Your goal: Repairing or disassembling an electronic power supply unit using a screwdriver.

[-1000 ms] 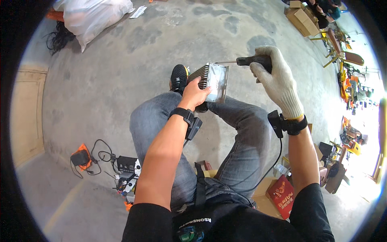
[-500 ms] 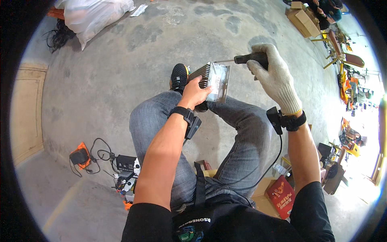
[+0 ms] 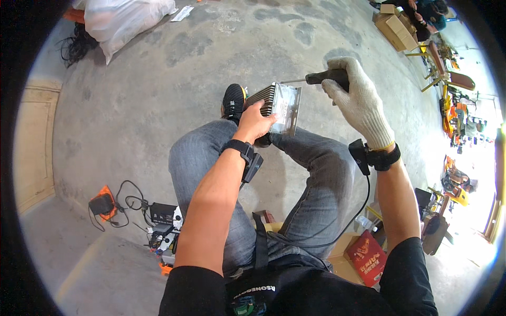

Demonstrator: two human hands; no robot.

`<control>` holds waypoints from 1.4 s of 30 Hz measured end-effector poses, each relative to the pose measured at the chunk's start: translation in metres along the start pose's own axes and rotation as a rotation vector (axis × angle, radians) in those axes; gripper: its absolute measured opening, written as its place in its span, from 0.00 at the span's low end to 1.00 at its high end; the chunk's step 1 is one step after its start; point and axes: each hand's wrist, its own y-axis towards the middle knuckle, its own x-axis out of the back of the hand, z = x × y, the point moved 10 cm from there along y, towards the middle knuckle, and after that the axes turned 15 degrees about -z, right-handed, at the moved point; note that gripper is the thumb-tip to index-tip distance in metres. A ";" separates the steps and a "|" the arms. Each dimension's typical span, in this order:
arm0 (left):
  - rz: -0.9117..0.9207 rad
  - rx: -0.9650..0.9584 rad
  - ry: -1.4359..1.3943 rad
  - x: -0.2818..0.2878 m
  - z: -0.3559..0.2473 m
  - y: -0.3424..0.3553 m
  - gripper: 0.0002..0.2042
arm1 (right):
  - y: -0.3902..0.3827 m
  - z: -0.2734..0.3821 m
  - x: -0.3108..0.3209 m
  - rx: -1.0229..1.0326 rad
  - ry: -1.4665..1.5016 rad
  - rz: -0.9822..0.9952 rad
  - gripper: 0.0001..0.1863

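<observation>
Left fingers (image 3: 256, 106): gripping finned unit (image 3: 284, 105)
Right fingers (image 3: 333, 90): wrapped around screwdriver (image 3: 318, 78)
Floor (image 3: 237, 58): extends ahead of fingers, past unit edge (image 3: 296, 111)

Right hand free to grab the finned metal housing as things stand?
Probably not: the gloved right hand is wrapped around a screwdriver. Nothing visible blocks its way to the finned metal housing, which the left hand holds.

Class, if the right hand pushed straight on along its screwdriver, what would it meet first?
Likely the upper corner of the finned metal box; the screwdriver seems to reach it, though depth is unclear.
</observation>
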 end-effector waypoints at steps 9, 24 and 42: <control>0.003 0.006 -0.017 -0.001 -0.001 0.000 0.37 | 0.005 0.013 -0.004 0.148 -0.083 0.004 0.19; -0.023 -0.027 0.025 0.002 -0.007 -0.004 0.37 | 0.009 0.062 -0.021 0.527 -0.164 0.100 0.14; -0.049 -0.003 0.031 0.003 -0.012 -0.007 0.35 | 0.021 0.056 -0.022 0.509 -0.299 0.234 0.19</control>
